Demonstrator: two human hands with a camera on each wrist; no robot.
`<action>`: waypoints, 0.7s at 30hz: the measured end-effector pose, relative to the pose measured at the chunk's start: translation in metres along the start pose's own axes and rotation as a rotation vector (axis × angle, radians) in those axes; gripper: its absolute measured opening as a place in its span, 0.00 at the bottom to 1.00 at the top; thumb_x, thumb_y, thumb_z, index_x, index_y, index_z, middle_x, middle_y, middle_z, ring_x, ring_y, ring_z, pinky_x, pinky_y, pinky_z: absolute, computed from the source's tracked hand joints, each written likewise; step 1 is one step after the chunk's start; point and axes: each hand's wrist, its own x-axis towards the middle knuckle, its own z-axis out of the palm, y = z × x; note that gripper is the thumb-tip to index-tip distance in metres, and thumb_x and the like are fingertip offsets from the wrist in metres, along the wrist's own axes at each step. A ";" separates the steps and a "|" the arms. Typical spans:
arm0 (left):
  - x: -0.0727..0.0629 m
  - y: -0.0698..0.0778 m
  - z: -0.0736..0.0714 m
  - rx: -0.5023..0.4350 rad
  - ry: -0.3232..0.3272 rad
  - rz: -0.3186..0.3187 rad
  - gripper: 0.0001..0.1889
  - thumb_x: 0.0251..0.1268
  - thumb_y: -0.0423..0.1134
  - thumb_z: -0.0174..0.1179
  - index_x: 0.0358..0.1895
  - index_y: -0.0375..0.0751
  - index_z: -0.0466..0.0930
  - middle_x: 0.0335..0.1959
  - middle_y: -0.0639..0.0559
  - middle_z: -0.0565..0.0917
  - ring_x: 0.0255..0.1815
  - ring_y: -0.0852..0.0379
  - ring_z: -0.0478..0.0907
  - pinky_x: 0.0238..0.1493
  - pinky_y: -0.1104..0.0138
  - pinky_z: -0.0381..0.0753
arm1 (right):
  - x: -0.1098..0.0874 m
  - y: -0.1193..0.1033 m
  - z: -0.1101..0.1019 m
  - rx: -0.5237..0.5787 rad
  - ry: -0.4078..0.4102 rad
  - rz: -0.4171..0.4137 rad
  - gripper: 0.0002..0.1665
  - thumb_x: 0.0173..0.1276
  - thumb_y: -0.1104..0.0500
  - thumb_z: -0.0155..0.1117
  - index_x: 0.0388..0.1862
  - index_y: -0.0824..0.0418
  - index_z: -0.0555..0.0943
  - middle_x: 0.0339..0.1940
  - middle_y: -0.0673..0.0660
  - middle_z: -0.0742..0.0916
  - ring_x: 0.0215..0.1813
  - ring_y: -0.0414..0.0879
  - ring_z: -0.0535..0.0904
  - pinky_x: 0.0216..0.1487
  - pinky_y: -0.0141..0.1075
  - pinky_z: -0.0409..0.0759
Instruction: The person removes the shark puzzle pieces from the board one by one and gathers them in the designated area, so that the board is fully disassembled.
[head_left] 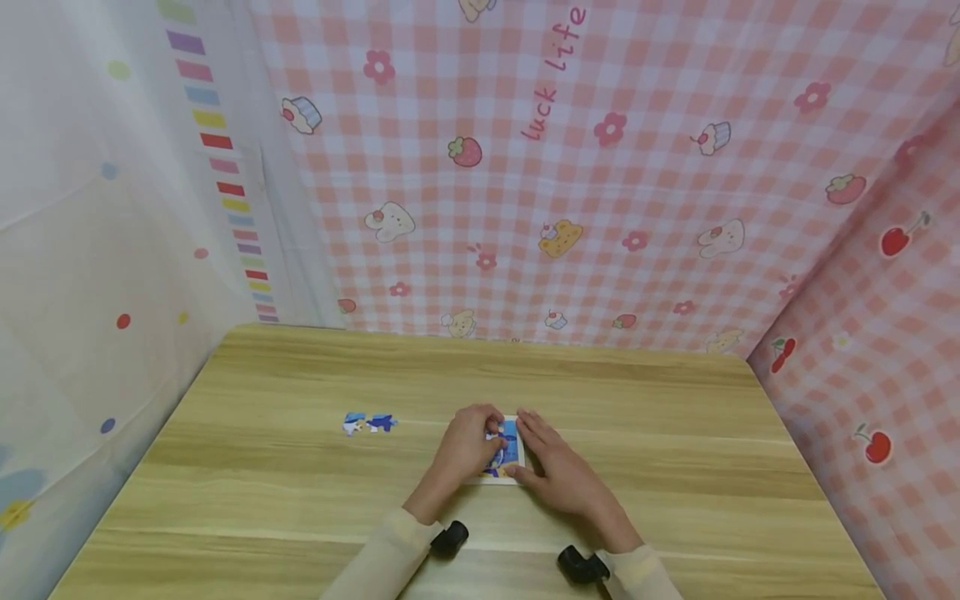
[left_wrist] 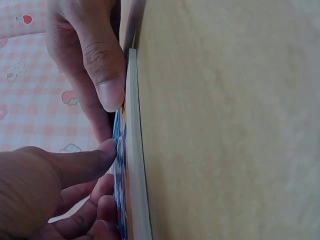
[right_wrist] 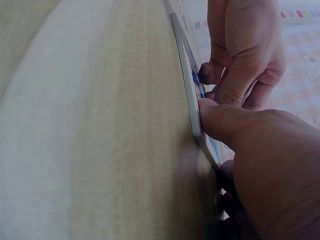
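Cream sleeves [head_left: 386, 557] and black wrist units [head_left: 450, 540] occupy the near zone. Beyond them, the puzzle board [head_left: 512, 450] rests on the wood-grain table [head_left: 645, 433], between the left hand [head_left: 467, 443] and right hand [head_left: 566, 473]. Right: fingers nearly straight toward the board's far right corner; thumb pressing by the near right corner. Left: fingers curled over the board, thumb tip against its face; whether a piece is pinched cannot be determined. Board long axis: indeterminate, left edge covered. Loose puzzle pieces [head_left: 381, 422]: left of the board, slightly farther out; left hand nearer. Rear: pink checked curtain [head_left: 517, 187].
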 end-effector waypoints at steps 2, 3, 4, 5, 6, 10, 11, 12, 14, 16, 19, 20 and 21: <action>-0.001 0.000 0.001 -0.008 0.016 -0.002 0.14 0.55 0.30 0.74 0.46 0.35 0.85 0.34 0.49 0.87 0.38 0.54 0.82 0.44 0.61 0.81 | 0.000 0.000 0.000 0.000 -0.008 0.003 0.46 0.74 0.45 0.65 0.80 0.67 0.60 0.84 0.62 0.62 0.85 0.59 0.53 0.81 0.54 0.58; -0.001 0.000 0.002 -0.007 0.024 -0.003 0.15 0.55 0.30 0.74 0.46 0.35 0.85 0.34 0.48 0.87 0.38 0.54 0.81 0.44 0.61 0.80 | 0.000 0.000 0.000 0.001 -0.012 0.006 0.46 0.74 0.45 0.65 0.80 0.67 0.60 0.84 0.61 0.62 0.85 0.59 0.53 0.81 0.54 0.58; -0.002 0.000 0.002 -0.006 0.033 0.000 0.15 0.54 0.30 0.74 0.46 0.34 0.85 0.33 0.48 0.87 0.38 0.54 0.81 0.44 0.61 0.80 | 0.000 0.000 0.000 0.002 -0.015 0.009 0.46 0.74 0.45 0.64 0.80 0.67 0.60 0.84 0.61 0.61 0.85 0.59 0.52 0.81 0.54 0.57; -0.002 0.000 0.003 -0.006 0.040 0.001 0.15 0.54 0.29 0.74 0.46 0.33 0.85 0.33 0.48 0.86 0.38 0.54 0.81 0.44 0.61 0.79 | 0.000 0.000 -0.001 0.003 -0.017 0.010 0.46 0.74 0.45 0.64 0.80 0.67 0.60 0.84 0.61 0.61 0.85 0.59 0.52 0.81 0.54 0.57; -0.002 0.001 0.003 -0.004 0.045 0.001 0.15 0.54 0.29 0.74 0.46 0.33 0.85 0.33 0.48 0.86 0.37 0.54 0.80 0.44 0.62 0.79 | 0.000 -0.001 -0.001 0.003 -0.017 0.010 0.46 0.74 0.45 0.64 0.80 0.67 0.60 0.84 0.61 0.61 0.85 0.59 0.52 0.81 0.54 0.57; -0.001 0.001 0.005 0.006 0.060 -0.006 0.16 0.53 0.29 0.75 0.47 0.32 0.86 0.33 0.48 0.87 0.37 0.55 0.81 0.44 0.62 0.80 | 0.000 0.000 -0.001 0.002 -0.015 0.008 0.46 0.74 0.45 0.64 0.80 0.68 0.60 0.84 0.62 0.61 0.85 0.59 0.52 0.81 0.54 0.56; -0.001 0.002 0.005 0.003 0.060 -0.011 0.17 0.53 0.29 0.75 0.47 0.31 0.86 0.33 0.48 0.87 0.37 0.55 0.82 0.44 0.62 0.81 | 0.000 0.000 -0.001 0.003 -0.013 0.006 0.46 0.74 0.45 0.64 0.80 0.68 0.60 0.84 0.62 0.61 0.85 0.59 0.52 0.81 0.54 0.56; -0.001 0.002 0.005 0.001 0.059 -0.016 0.17 0.53 0.29 0.75 0.47 0.31 0.86 0.33 0.48 0.88 0.37 0.54 0.82 0.44 0.61 0.81 | 0.000 0.000 -0.001 0.004 -0.013 0.004 0.46 0.74 0.45 0.64 0.80 0.68 0.60 0.84 0.62 0.61 0.85 0.60 0.52 0.81 0.54 0.56; 0.000 0.003 0.005 -0.009 0.052 -0.033 0.18 0.53 0.29 0.75 0.48 0.29 0.86 0.33 0.47 0.88 0.38 0.54 0.83 0.45 0.61 0.82 | 0.000 0.000 -0.001 0.003 -0.012 0.001 0.46 0.74 0.45 0.64 0.80 0.68 0.60 0.84 0.62 0.61 0.85 0.60 0.53 0.81 0.54 0.57; 0.001 0.003 0.004 -0.022 0.043 -0.049 0.18 0.53 0.29 0.75 0.49 0.28 0.86 0.34 0.46 0.89 0.39 0.53 0.83 0.46 0.60 0.82 | 0.000 0.000 -0.001 0.001 -0.013 0.000 0.46 0.74 0.45 0.64 0.80 0.68 0.60 0.84 0.62 0.61 0.85 0.60 0.52 0.81 0.54 0.57; 0.001 0.004 0.004 -0.037 0.035 -0.064 0.17 0.54 0.28 0.74 0.49 0.28 0.87 0.35 0.45 0.89 0.40 0.52 0.83 0.48 0.58 0.82 | 0.000 0.000 -0.001 -0.002 -0.013 -0.002 0.46 0.74 0.45 0.64 0.80 0.67 0.60 0.84 0.62 0.61 0.85 0.60 0.52 0.81 0.54 0.57; 0.001 0.005 0.004 -0.041 0.035 -0.066 0.17 0.54 0.28 0.74 0.49 0.28 0.87 0.35 0.45 0.89 0.41 0.52 0.84 0.49 0.58 0.83 | 0.000 0.000 -0.001 -0.001 -0.012 -0.003 0.46 0.74 0.45 0.64 0.80 0.67 0.60 0.84 0.62 0.61 0.85 0.60 0.52 0.81 0.54 0.56; 0.001 0.005 0.004 -0.045 0.035 -0.066 0.17 0.55 0.28 0.74 0.49 0.28 0.87 0.35 0.45 0.89 0.41 0.52 0.84 0.49 0.58 0.83 | 0.000 0.000 -0.001 -0.001 -0.012 -0.004 0.46 0.74 0.45 0.64 0.80 0.67 0.60 0.84 0.62 0.61 0.85 0.60 0.52 0.81 0.54 0.57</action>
